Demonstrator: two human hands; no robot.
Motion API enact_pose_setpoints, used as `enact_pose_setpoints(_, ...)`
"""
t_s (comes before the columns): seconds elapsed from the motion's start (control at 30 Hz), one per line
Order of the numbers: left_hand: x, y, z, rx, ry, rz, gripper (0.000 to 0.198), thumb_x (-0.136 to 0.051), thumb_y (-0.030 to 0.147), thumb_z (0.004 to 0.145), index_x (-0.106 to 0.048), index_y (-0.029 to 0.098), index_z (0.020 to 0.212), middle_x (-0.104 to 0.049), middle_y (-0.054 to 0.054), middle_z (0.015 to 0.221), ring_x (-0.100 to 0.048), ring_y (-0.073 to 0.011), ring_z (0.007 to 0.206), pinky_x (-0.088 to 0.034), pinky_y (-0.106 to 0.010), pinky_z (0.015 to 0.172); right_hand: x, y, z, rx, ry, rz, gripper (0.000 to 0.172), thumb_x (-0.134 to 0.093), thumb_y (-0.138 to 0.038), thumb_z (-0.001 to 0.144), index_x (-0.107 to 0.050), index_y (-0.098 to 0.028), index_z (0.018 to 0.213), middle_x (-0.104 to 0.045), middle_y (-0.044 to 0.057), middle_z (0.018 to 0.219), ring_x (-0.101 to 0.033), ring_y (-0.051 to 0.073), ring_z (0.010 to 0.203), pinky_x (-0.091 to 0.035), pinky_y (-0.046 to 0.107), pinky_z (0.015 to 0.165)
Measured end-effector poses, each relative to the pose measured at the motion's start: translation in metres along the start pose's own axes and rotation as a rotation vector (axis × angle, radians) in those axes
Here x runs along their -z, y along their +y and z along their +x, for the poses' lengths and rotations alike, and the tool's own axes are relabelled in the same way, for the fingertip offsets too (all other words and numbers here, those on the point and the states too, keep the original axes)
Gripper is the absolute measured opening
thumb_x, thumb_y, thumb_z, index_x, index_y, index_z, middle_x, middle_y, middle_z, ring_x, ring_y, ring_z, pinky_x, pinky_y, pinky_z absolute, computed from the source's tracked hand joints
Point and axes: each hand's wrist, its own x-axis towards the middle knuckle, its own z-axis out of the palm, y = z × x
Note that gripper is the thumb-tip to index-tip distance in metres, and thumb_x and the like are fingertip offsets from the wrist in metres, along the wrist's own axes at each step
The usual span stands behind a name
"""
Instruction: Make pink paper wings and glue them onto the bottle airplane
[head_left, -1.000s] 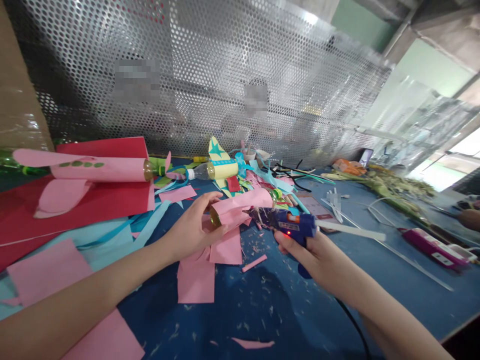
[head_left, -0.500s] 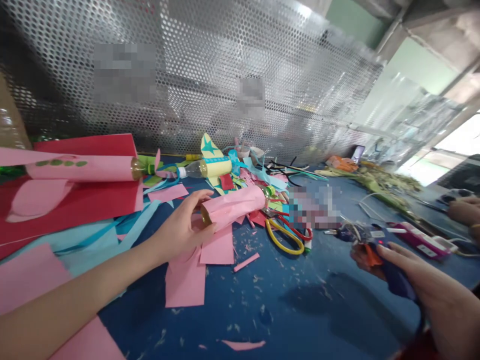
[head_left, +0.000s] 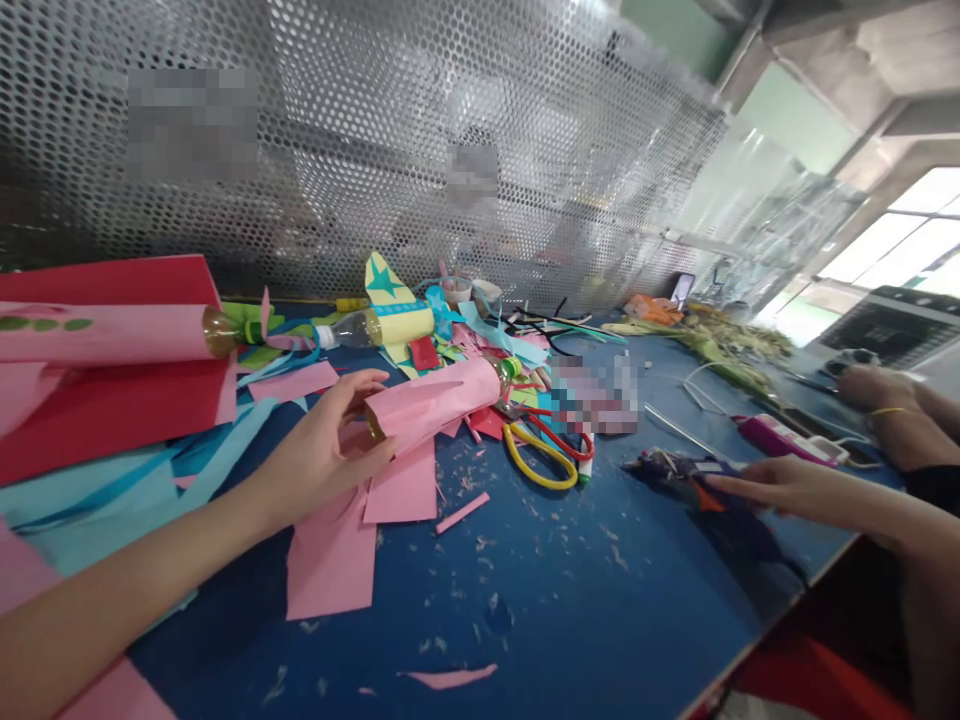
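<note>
My left hand (head_left: 330, 440) is closed around the near end of a plastic bottle wrapped in pink paper (head_left: 435, 398). The bottle lies tilted, its green cap (head_left: 512, 367) facing right, above pink paper sheets (head_left: 401, 485). At the right, a blue hot glue gun (head_left: 694, 472) is low over or on the tabletop, nozzle pointing left. My right hand (head_left: 757, 482) holds it from above, fingers stretched along its body; the undersides of the fingers are hidden. Scissors with yellow and red handles (head_left: 540, 470) lie between the hands, next to a green-ended marker (head_left: 586, 462).
A pink-covered bottle (head_left: 112, 332) rests on red sheets at left. Behind is a yellow paper-wrapped bottle (head_left: 401, 323) among scraps. A perforated metal panel (head_left: 360, 150) stands along the back. At right are a magenta power strip (head_left: 784, 440) and another person's hands (head_left: 874, 390).
My right hand has lowered the glue gun toward the tabletop and shifted from its handle to its upper body. The left hand still holds the pink bottle. The view has turned right.
</note>
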Motion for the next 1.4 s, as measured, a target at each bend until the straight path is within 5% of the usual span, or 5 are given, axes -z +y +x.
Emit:
enact_pose_setpoints(0.17,0.0,-0.001,0.0,0.007,0.002,-0.02,0.056,-0.063,0.04,0.077,-0.04,0.023,0.125,-0.051,-0.011,0.124,-0.054,-0.0307,0.116,-0.05,-0.045,0.095,0.018,-0.076,0.001,0.156,-0.202,-0.291,0.026,-0.062,-0.042,0.08,-0.066,-0.024,0.061,-0.067,0.005,0.059,-0.061,0.018,0.053,-0.042,0.032,0.053)
enact_pose_setpoints(0.4,-0.001,0.002,0.0,-0.009,0.003,-0.014,0.057,-0.062,0.04,0.078,-0.039,0.021,0.126,-0.05,-0.011,0.125,-0.052,-0.0303,0.119,-0.048,-0.047,0.097,-0.064,-0.205,-0.037,1.047,-0.511,0.017,0.02,-0.05,-0.022,0.094,-0.068,-0.02,0.101,-0.071,0.005,0.099,-0.064,0.019,0.092,-0.051,0.031,0.084)
enact_pose_setpoints(0.67,0.0,0.002,-0.001,-0.048,-0.006,-0.006,0.053,-0.061,0.038,0.079,-0.038,0.022,0.124,-0.049,-0.012,0.124,-0.051,-0.0298,0.119,-0.049,-0.046,0.094,-0.09,-0.219,-0.028,1.155,-0.497,-0.023,0.015,-0.054,-0.018,0.092,-0.068,-0.021,0.088,-0.071,0.004,0.083,-0.064,0.02,0.082,-0.05,0.03,0.075)
enact_pose_setpoints(0.97,-0.002,-0.001,-0.003,-0.013,-0.025,-0.096,0.054,-0.063,0.035,0.078,-0.038,0.023,0.125,-0.05,-0.012,0.125,-0.056,-0.0284,0.113,-0.05,-0.047,0.092,-0.1,-0.246,0.0,1.305,0.073,0.12,0.023,-0.048,-0.02,0.095,-0.07,-0.017,0.088,-0.069,0.007,0.086,-0.057,0.02,0.081,-0.048,0.033,0.075)
enact_pose_setpoints(1.4,-0.001,0.001,-0.003,-0.025,-0.009,-0.004,0.051,-0.063,0.037,0.08,-0.04,0.022,0.123,-0.056,-0.01,0.113,-0.059,-0.0271,0.107,-0.05,-0.044,0.09,-0.111,-0.255,0.005,1.327,0.177,0.048,0.026,-0.048,-0.016,0.095,-0.073,-0.016,0.093,-0.068,0.004,0.072,-0.062,0.017,0.071,-0.047,0.026,0.06)
